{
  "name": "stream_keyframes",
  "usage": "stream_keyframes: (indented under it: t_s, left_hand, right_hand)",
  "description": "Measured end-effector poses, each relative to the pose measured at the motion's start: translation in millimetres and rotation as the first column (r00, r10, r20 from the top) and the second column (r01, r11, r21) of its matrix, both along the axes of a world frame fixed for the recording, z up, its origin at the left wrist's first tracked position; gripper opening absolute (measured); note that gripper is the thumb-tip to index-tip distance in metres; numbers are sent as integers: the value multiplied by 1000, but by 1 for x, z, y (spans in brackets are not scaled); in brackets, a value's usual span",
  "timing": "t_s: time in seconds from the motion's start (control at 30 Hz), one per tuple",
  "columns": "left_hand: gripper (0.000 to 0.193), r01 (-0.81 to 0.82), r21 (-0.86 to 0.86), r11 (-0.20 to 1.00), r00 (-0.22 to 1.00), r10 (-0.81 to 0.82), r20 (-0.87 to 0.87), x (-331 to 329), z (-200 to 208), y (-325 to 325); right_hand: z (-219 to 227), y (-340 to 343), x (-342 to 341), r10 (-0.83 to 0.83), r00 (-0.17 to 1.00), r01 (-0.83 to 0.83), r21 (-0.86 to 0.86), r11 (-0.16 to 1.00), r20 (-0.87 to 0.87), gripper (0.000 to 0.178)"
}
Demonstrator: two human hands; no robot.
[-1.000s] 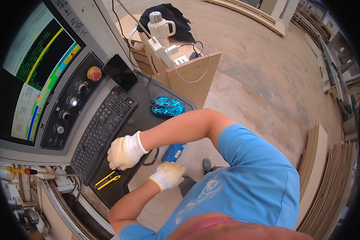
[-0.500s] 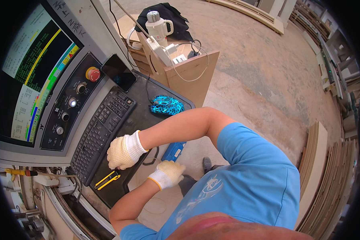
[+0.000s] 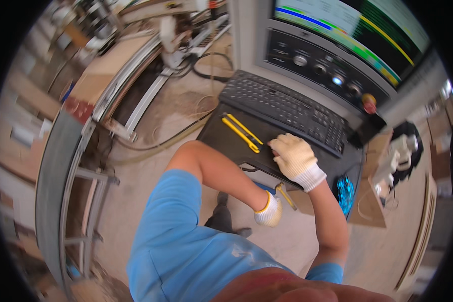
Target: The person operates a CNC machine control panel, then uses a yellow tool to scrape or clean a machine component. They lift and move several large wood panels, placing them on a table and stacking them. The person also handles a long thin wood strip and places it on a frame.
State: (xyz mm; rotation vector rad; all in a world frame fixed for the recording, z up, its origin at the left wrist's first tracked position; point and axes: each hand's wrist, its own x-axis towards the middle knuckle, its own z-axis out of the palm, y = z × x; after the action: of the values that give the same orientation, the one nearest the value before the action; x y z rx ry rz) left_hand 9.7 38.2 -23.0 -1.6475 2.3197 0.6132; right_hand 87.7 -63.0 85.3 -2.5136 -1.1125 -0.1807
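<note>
My right hand [image 3: 293,155], in a cream knit glove with a white cuff, rests on the black desk panel [image 3: 214,132] below the keyboard. Its fingers are curled in, and whatever lies under them is hidden. Just left of its fingertips lies a yellow and black utility knife [image 3: 242,134]. My left hand [image 3: 268,210], gloved the same way, hangs below the panel's front edge, its fingers turned out of sight. Beside it are a blue object [image 3: 263,187] and a narrow yellowish piece [image 3: 286,196], both blurred. I cannot tell whether the left hand touches either one.
Behind the panel stand a black keyboard [image 3: 287,108] and a control console [image 3: 319,65] with knobs and a lit screen. A blue-patterned mouse [image 3: 345,195] sits at the right, near a phone [image 3: 367,130]. A machine frame with a grey belt [image 3: 60,186] runs along the left.
The view has swung left, bringing the machine frame into sight. The right hand remains on the panel, now close to the knife. The left hand stays low, beneath the panel's edge.
</note>
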Motion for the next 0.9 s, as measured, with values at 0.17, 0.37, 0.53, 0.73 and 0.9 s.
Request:
stream_keyframes:
  t_s: [0.17, 0.37, 0.53, 0.73, 0.9]
  left_hand:
    - [22, 37, 4, 999, 998, -37, 48, 2, -13, -9]
    - [21, 31, 2, 1000, 999, -31, 29, 4, -12, -8]
    - [17, -39, -35, 999, 998, 37, -58, 6, -14, 0]
    - [14, -109, 69, 992, 993, 112, -38, 9, 6, 5]
    - [18, -77, 53, 996, 996, 79, -40, 6, 29, 0]
  right_hand:
    - [1, 4, 2, 7, 998, -4, -50, 999, 58, 26]
    - [-7, 7, 8, -21, 994, 22, -11, 1000, 111, 7]
    - [-5, 3, 4, -47, 984, 35, 73, 997, 172, 20]
    - [-9, 4, 2, -145, 988, 141, -73, 987, -50, 23]
    - [-18, 6, 6, -67, 995, 68, -20, 997, 72, 21]
